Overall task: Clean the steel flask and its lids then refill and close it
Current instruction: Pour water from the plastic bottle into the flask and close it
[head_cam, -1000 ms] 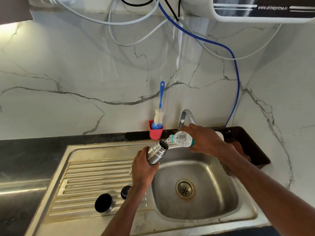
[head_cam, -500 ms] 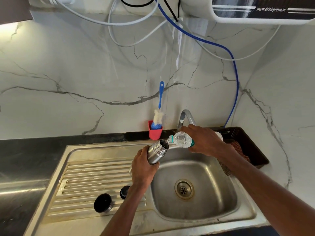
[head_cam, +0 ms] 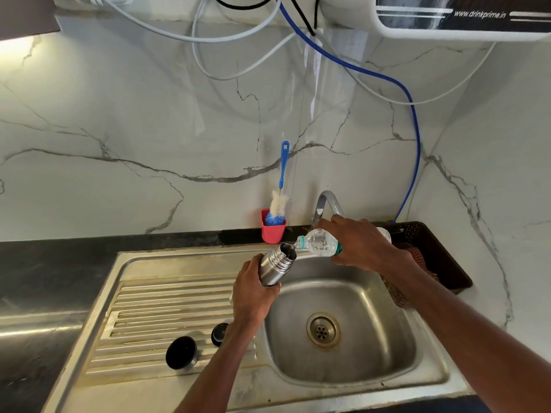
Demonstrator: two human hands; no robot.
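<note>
My left hand (head_cam: 252,295) grips the steel flask (head_cam: 275,265) by its lower body, tilted with its open mouth up and to the right, over the left edge of the sink basin (head_cam: 343,332). My right hand (head_cam: 359,244) holds a clear plastic water bottle (head_cam: 317,243) almost level, its neck at the flask's mouth. On the ribbed drainboard (head_cam: 167,308) lie the larger black cup lid (head_cam: 181,352) and, partly hidden by my left forearm, the smaller black stopper (head_cam: 219,333).
A curved steel tap (head_cam: 325,204) rises behind my right hand. A red cup (head_cam: 272,231) holding a blue-handled bottle brush (head_cam: 281,186) stands against the marble wall. A dark crate (head_cam: 429,251) sits right of the sink. A water purifier (head_cam: 465,16) and hoses hang above.
Both hands, the flask and the bottle keep the same pose. Only the camera has shifted slightly.
</note>
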